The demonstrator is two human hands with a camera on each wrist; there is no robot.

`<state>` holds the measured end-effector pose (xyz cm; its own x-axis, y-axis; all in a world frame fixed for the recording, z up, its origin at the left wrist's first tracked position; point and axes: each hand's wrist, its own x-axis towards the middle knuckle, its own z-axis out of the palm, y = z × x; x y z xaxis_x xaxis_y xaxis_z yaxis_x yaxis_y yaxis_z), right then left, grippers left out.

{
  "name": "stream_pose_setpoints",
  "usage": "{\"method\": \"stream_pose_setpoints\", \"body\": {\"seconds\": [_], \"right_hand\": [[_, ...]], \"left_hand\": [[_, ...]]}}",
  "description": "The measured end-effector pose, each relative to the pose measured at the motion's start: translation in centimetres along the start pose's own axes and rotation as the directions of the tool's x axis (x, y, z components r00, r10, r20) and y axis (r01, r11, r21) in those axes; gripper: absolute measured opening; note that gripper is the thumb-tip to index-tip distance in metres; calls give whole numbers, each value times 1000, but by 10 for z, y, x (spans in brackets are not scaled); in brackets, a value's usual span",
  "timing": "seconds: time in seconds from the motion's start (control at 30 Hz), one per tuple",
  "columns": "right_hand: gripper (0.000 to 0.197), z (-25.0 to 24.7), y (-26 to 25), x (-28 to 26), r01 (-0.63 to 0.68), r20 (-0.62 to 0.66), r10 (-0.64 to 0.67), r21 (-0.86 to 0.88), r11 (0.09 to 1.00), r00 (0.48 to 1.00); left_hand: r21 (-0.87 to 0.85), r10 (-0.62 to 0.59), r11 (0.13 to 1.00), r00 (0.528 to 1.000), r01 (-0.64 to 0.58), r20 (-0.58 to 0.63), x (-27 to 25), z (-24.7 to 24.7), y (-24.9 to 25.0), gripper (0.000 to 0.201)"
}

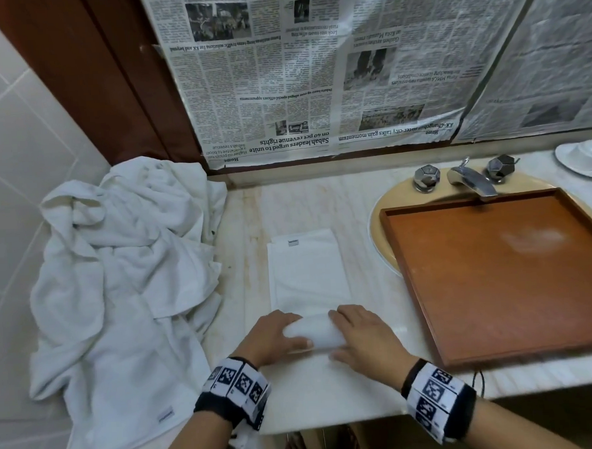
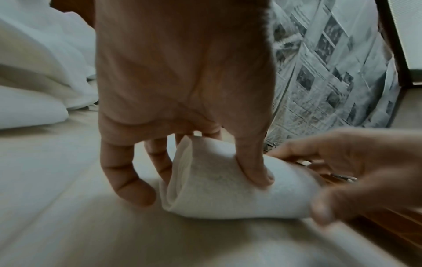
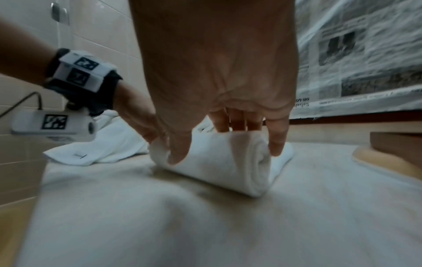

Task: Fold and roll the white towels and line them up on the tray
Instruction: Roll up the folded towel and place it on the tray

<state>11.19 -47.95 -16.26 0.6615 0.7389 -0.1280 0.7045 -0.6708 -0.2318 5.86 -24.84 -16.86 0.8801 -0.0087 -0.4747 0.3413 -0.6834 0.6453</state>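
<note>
A folded white towel [image 1: 309, 268] lies lengthwise on the marble counter, its near end wound into a roll [image 1: 314, 333]. My left hand [image 1: 276, 335] grips the roll's left end [image 2: 205, 182], thumb on top and fingers curled behind. My right hand [image 1: 362, 337] curls over the right end of the roll [image 3: 228, 162], whose spiral end faces the right wrist view. The brown wooden tray [image 1: 495, 265] sits empty over the sink to the right.
A heap of loose white towels [image 1: 125, 274] covers the counter's left end against the tiled wall. Chrome taps [image 1: 467, 177] stand behind the tray. A white dish [image 1: 586, 157] sits at the far right. Newspaper [image 1: 314, 69] covers the wall behind.
</note>
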Motion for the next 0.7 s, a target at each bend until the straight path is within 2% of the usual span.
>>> {"method": "stream_pose_setpoints", "body": {"seconds": [0.03, 0.1, 0.17, 0.23, 0.27, 0.33, 0.4, 0.43, 0.5, 0.53, 0.6, 0.67, 0.7], "right_hand": [[66, 6, 0, 0, 41, -55, -43, -40, 998, 998], [63, 5, 6, 8, 50, -23, -49, 52, 997, 999], [50, -5, 14, 21, -49, 132, 16, 252, 967, 991], [45, -23, 20, 33, -152, 295, 38, 375, 914, 955], [45, -29, 23, 38, -192, 356, 35, 417, 889, 934], [45, -33, 28, 40, -231, 416, 20, 464, 855, 909], [45, -24, 26, 33, -239, 352, 62, 485, 841, 934], [44, -15, 23, 28, -202, 254, 93, 445, 873, 963], [48, 0, 13, 12, -91, 16, 89, 210, 974, 996], [57, 6, 8, 6, -49, -29, 53, 112, 992, 998], [72, 15, 5, 5, 21, -85, -20, 21, 1000, 996], [67, 10, 10, 17, 7, -43, -1, 124, 992, 999], [61, 4, 14, 25, -41, 32, 35, 191, 981, 999]], "left_hand": [[2, -27, 1000, 1000, 27, 9, 2, 0, -1, 60], [4, -48, 999, 999, 48, -8, -1, 4, 1, 63], [106, -23, 994, 994, 35, -108, -12, 12, 4, 66], [296, 86, 955, 966, -11, -244, -25, 23, 6, 67], [352, 141, 935, 949, -35, -282, -29, 27, 7, 67], [354, 151, 934, 946, -42, -287, -31, 31, 4, 65], [278, 95, 960, 971, -31, -220, -25, 27, 2, 64], [230, 65, 973, 982, -23, -179, -19, 21, 2, 67], [120, 11, 993, 997, -1, -81, -6, 5, 2, 73], [74, -4, 997, 999, 7, -34, 0, -2, 3, 73], [40, -25, 999, 999, 24, 37, 8, -10, 6, 68], [145, -65, 988, 998, 62, 18, 7, -8, 12, 68], [253, -67, 964, 997, 76, -43, 3, -4, 17, 70]]}}
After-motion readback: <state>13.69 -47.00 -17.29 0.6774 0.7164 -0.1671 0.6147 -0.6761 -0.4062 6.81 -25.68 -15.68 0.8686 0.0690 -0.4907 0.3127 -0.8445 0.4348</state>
